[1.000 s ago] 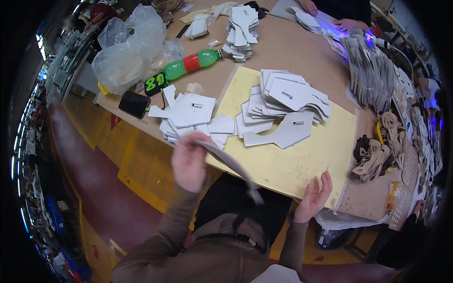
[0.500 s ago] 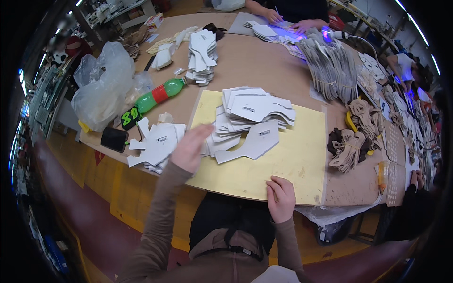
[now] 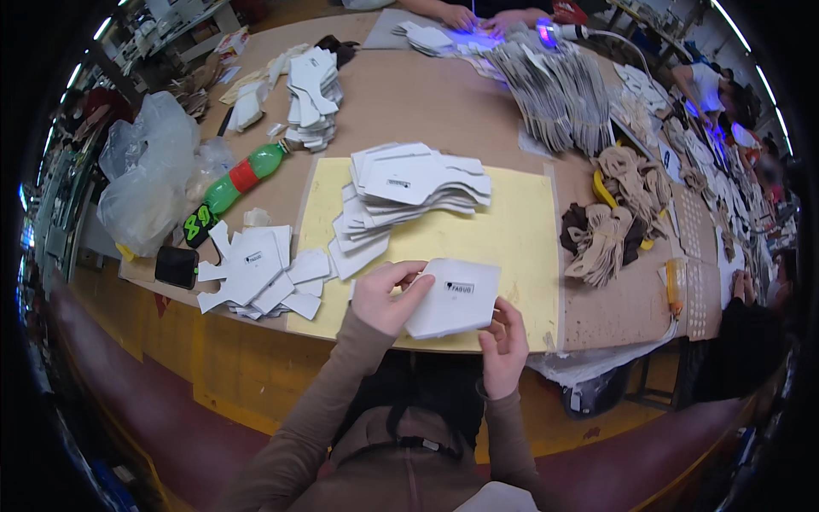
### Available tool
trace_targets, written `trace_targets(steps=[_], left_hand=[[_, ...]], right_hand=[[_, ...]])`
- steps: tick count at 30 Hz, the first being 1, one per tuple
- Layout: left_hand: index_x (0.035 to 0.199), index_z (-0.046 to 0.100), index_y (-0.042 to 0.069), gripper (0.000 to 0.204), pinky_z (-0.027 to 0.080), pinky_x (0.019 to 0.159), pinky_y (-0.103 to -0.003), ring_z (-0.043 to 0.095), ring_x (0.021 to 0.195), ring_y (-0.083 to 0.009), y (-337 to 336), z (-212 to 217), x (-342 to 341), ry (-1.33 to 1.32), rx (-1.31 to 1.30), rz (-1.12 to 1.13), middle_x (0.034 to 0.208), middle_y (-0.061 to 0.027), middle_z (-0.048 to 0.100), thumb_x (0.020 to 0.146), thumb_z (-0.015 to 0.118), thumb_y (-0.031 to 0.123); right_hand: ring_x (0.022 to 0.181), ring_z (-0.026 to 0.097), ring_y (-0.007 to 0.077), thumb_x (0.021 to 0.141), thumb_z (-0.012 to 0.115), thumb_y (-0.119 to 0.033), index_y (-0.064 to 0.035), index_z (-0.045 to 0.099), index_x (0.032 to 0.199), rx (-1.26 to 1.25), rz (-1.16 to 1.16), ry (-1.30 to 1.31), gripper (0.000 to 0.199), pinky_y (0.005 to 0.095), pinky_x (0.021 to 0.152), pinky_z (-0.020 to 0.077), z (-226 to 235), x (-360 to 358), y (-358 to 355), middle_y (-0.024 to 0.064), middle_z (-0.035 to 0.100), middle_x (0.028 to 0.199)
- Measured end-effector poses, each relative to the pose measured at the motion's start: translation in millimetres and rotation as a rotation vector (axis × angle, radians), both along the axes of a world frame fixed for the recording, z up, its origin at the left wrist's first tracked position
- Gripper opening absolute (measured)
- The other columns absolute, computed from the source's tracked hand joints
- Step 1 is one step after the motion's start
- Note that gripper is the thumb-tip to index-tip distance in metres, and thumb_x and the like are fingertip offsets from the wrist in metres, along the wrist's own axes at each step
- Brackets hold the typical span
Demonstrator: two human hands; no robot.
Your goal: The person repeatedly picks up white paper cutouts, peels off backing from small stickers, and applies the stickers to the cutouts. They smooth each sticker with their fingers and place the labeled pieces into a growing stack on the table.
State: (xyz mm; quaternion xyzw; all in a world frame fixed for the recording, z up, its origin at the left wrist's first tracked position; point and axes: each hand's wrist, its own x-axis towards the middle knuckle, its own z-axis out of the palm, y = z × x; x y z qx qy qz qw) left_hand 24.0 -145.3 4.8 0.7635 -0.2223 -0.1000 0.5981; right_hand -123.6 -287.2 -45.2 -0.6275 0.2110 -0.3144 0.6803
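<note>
A flat white cut piece [image 3: 465, 311] with a small dark printed mark is raised at the front of the yellow mat [image 3: 514, 230]. My left hand [image 3: 388, 299] pinches its left edge, thumb on top and fingers underneath. At the lower right corner, my right hand [image 3: 505, 350] has its fingers curled against the edge, with the thumb just below. Beyond my hands, a stack of similar white pieces [image 3: 401, 177] lies fanned out on the mat. Left of the mat is a looser white pile [image 3: 256, 264], some of its pieces spread toward the mat.
A green bottle [image 3: 247, 179], a black phone [image 3: 177, 267] and a plastic bag [image 3: 149, 171] are at the left. Another white stack [image 3: 312, 98] stands farther back. Bundled tan pieces [image 3: 601, 243] and grey bundles [image 3: 554, 98] lie to the right. A co-worker's hands [image 3: 482, 19] are across the table.
My left hand has come right from over the loose pile and holds a white piece that lay before the stack. My right hand has moved up to its corner. The view has shifted.
</note>
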Motion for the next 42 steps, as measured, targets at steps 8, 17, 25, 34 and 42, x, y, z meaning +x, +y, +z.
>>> trace_targets(steps=[8, 17, 25, 34, 42], left_hand=[[0.1, 0.076, -0.002, 0.021, 0.047, 0.066, -0.033, 0.058, 0.069, -0.0205, 18, 50, -27, -0.191, 0.163, -0.134, 0.075, -0.0096, 0.067, 0.084, 0.078, 0.011], [0.101, 0.076, -0.004, 0.022, 0.047, 0.065, -0.03, 0.056, 0.069, -0.0171, 22, 45, -39, 0.008, 0.128, -0.088, 0.073, -0.0084, 0.064, 0.083, 0.078, 0.009], [0.103, 0.076, -0.004, 0.024, 0.047, 0.063, -0.029, 0.055, 0.067, -0.014, 25, 40, -42, 0.066, 0.129, -0.075, 0.074, -0.0071, 0.063, 0.083, 0.079, 0.009], [0.108, 0.073, -0.004, 0.026, 0.049, 0.074, -0.027, 0.059, 0.078, -0.0166, 18, 31, -42, -0.171, 0.145, 0.007, 0.087, -0.0074, 0.065, 0.083, 0.078, 0.003], [0.104, 0.065, -0.002, 0.018, 0.053, 0.08, -0.027, 0.064, 0.087, -0.014, 15, 18, -67, 0.219, -0.19, -0.286, 0.1, -0.008, 0.065, 0.095, 0.074, 0.009]], right_hand=[[0.105, 0.065, 0.0262, 0.095, 0.067, -0.014, 0.0123, 0.071, 0.102, 0.01, 0.2, -0.037, 0.028, 0.0359, 0.093, 0.0481, 38, -28, -3, 0.0193, 0.073, 0.107], [0.105, 0.065, 0.025, 0.091, 0.067, 0.001, 0.0127, 0.072, 0.099, 0.083, 0.161, 0.06, 0.015, 0.0345, 0.094, 0.0474, 52, -31, 3, 0.0201, 0.074, 0.106], [0.102, 0.065, 0.0234, 0.092, 0.066, 0.001, 0.0138, 0.071, 0.099, 0.128, 0.157, 0.065, 0.016, 0.0329, 0.091, 0.0478, 49, -32, 4, 0.0203, 0.074, 0.106], [0.094, 0.065, 0.0213, 0.092, 0.068, 0.001, 0.0112, 0.073, 0.101, 0.005, 0.089, 0.104, 0.015, 0.0308, 0.084, 0.0483, 44, -26, 6, 0.0159, 0.072, 0.096], [0.096, 0.065, 0.0274, 0.081, 0.076, 0.004, -0.0048, 0.076, 0.117, -0.53, 0.137, 0.119, 0.037, 0.0361, 0.083, 0.0536, 49, -16, 18, 0.0128, 0.068, 0.107]])
